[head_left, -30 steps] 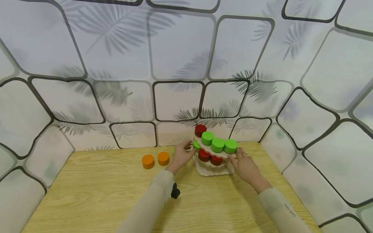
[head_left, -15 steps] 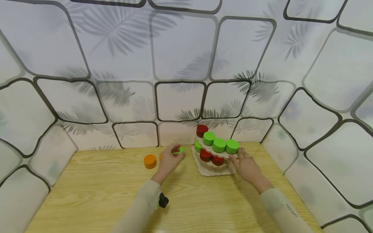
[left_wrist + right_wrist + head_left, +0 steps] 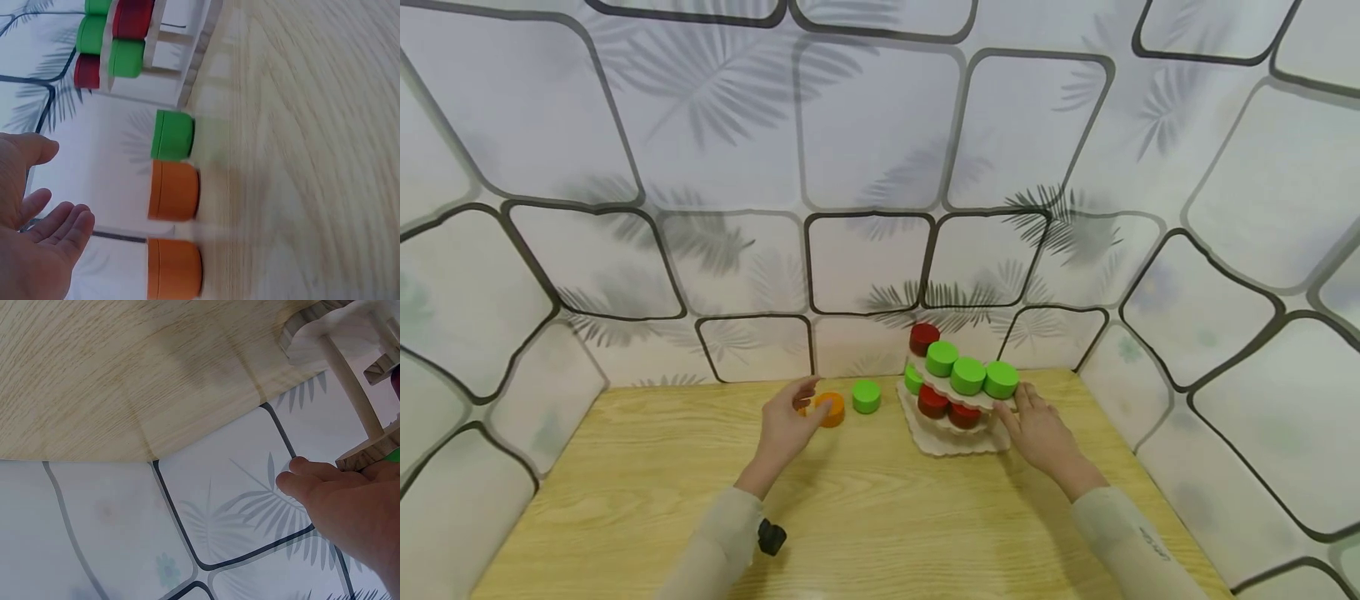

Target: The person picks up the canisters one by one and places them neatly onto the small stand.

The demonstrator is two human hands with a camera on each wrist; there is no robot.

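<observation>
My left hand (image 3: 782, 429) hovers at the short orange cylinders, fingers spread and nothing in its grasp. One orange cylinder (image 3: 831, 410) shows beside the thumb; the other (image 3: 175, 270), mostly hidden behind the hand in the head view, shows whole in the left wrist view. To their right sits a green cylinder (image 3: 866, 397). My right hand (image 3: 1041, 433) rests its fairly straight fingers against the right corner of the top tier of a scalloped wooden stand (image 3: 958, 448). Three green cylinders (image 3: 967, 377) and a dark red one (image 3: 924, 338) stand on that tier.
Two red cylinders (image 3: 933, 402) and a green one (image 3: 913, 379) sit on the middle tier. Thin dowels (image 3: 350, 387) join the tiers. Patterned walls (image 3: 872, 125) enclose the back and sides of the wooden table (image 3: 865, 508).
My left hand has drawn away leftward from the stand, past the loose green cylinder, to the orange ones. The right hand has stayed at the stand's corner.
</observation>
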